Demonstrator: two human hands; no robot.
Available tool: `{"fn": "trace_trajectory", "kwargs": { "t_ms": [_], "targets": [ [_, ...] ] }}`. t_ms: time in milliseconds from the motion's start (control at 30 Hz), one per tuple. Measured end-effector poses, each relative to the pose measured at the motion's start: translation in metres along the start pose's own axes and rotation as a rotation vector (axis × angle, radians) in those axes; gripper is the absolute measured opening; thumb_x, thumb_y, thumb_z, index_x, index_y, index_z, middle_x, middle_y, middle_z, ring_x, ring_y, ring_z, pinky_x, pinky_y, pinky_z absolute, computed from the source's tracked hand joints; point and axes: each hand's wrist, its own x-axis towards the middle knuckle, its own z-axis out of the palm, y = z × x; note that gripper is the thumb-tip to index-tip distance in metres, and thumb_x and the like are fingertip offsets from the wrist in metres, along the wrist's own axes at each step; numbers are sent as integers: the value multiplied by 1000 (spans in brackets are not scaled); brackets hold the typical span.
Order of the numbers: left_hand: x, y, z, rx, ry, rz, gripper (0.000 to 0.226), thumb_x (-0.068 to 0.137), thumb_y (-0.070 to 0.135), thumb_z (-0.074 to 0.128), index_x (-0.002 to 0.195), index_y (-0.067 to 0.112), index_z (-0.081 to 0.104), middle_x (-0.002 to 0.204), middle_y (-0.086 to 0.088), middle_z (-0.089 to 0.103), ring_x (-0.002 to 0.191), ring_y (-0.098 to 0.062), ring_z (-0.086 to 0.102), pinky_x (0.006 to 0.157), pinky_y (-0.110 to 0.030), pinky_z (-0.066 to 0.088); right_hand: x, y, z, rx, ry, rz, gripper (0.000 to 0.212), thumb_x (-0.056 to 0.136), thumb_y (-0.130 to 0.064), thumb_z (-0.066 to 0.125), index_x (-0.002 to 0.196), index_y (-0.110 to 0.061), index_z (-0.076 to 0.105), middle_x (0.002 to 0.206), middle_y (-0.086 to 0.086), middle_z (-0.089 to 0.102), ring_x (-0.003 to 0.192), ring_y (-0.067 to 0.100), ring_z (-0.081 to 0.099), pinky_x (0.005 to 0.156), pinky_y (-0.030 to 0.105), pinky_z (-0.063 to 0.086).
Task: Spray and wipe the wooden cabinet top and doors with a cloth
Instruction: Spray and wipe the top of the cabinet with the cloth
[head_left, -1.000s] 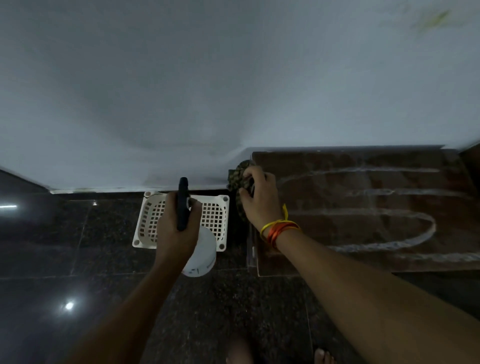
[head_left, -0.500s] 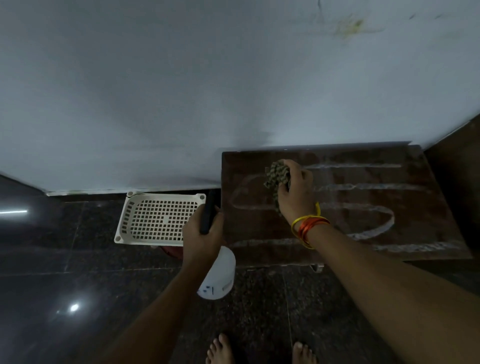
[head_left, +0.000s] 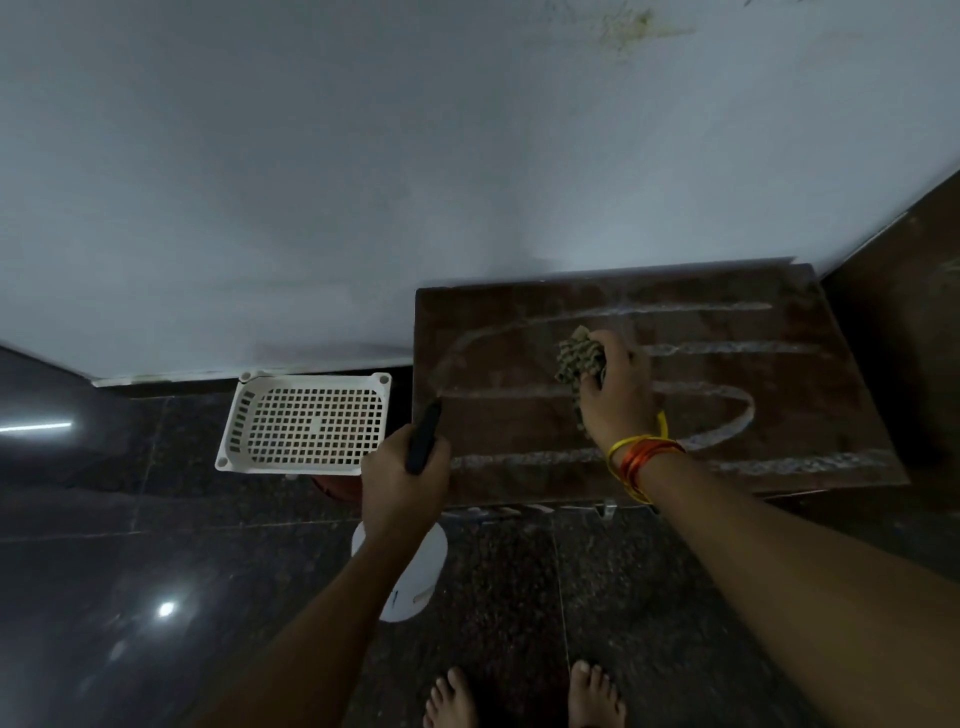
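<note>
The dark wooden cabinet top (head_left: 779, 415) stands against the white wall, marked with pale wet streaks. My right hand (head_left: 615, 392) grips a bunched greenish cloth (head_left: 579, 356) and presses it on the top near its middle. My left hand (head_left: 402, 480) holds a white spray bottle (head_left: 410, 577) by its black head (head_left: 423, 436), just off the cabinet's front left corner. The cabinet doors are hidden below the top.
A white perforated plastic basket (head_left: 306, 421) sits on the dark polished floor (head_left: 130, 571) to the left of the cabinet, by the wall. My bare feet (head_left: 524, 696) stand in front of the cabinet. A dark panel (head_left: 909, 322) borders the cabinet on the right.
My right hand has swept the cloth from the cabinet's back left corner rightward to the middle of the top. The view has shifted left, and my left hand with the bottle has come closer to the cabinet.
</note>
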Motion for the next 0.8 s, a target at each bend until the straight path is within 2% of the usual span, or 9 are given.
{"fn": "trace_trajectory", "kwargs": {
  "t_ms": [67, 100, 233, 300, 400, 533, 633, 700, 800],
  "targets": [
    [-1, -5, -1, 125, -60, 118, 24, 85, 30, 57, 68, 13, 57, 52, -5, 52, 43, -15, 47, 46, -35, 41, -4, 4, 1, -20, -2, 5, 46, 90, 1, 52, 132, -17, 47, 133, 20, 38, 113, 38, 48, 96, 36, 42],
    [-1, -8, -2, 199, -102, 183, 24, 83, 35, 55, 67, 16, 56, 51, 1, 51, 41, -11, 45, 43, -30, 39, -6, 6, 1, -24, -5, 9, 46, 90, 1, 52, 132, -17, 47, 133, 20, 38, 113, 38, 48, 96, 36, 42],
    [-5, -24, -11, 439, -223, 307, 28, 80, 44, 53, 76, 17, 59, 61, 2, 59, 50, -17, 56, 48, -37, 50, -15, 10, 3, -24, 6, 32, 47, 88, 2, 54, 131, -16, 48, 132, 20, 39, 113, 40, 48, 99, 38, 41],
    [-9, -31, -18, 501, -246, 358, 30, 80, 46, 53, 78, 17, 60, 64, 3, 60, 52, -17, 57, 49, -35, 51, -20, 11, 4, -17, 1, 42, 47, 88, 2, 54, 130, -17, 49, 132, 20, 39, 113, 40, 48, 100, 42, 43],
    [-14, -39, -29, 539, -269, 401, 31, 81, 47, 53, 78, 17, 60, 67, 3, 60, 55, -16, 57, 51, -33, 49, -25, 10, 5, -4, -7, 56, 48, 88, 2, 54, 130, -19, 48, 133, 19, 37, 114, 40, 48, 99, 46, 45],
    [-19, -48, -37, 589, -282, 475, 39, 78, 53, 44, 76, 18, 59, 66, 3, 61, 53, -15, 56, 50, -25, 38, -31, 6, 4, -30, -29, 64, 46, 91, 1, 52, 132, -19, 46, 136, 19, 36, 114, 39, 47, 96, 39, 44],
    [-25, -54, -40, 607, -312, 497, 40, 79, 54, 41, 83, 19, 61, 70, 1, 64, 58, -19, 60, 52, -27, 43, -38, 5, 8, -45, -47, 64, 46, 91, 0, 51, 133, -18, 46, 132, 20, 38, 113, 37, 46, 96, 35, 42],
    [-29, -58, -43, 617, -332, 498, 42, 81, 56, 39, 87, 20, 61, 72, 0, 64, 59, -19, 61, 53, -31, 50, -42, 6, 13, -24, -66, 73, 47, 91, -1, 51, 133, -21, 46, 129, 20, 39, 111, 37, 48, 95, 38, 44],
    [-35, -61, -46, 623, -312, 494, 43, 80, 57, 39, 84, 20, 61, 71, 1, 64, 57, -17, 59, 52, -31, 50, -49, 5, 16, 1, -98, 67, 48, 91, 0, 50, 134, -22, 44, 130, 18, 40, 110, 35, 49, 92, 38, 46]
  ]
}}
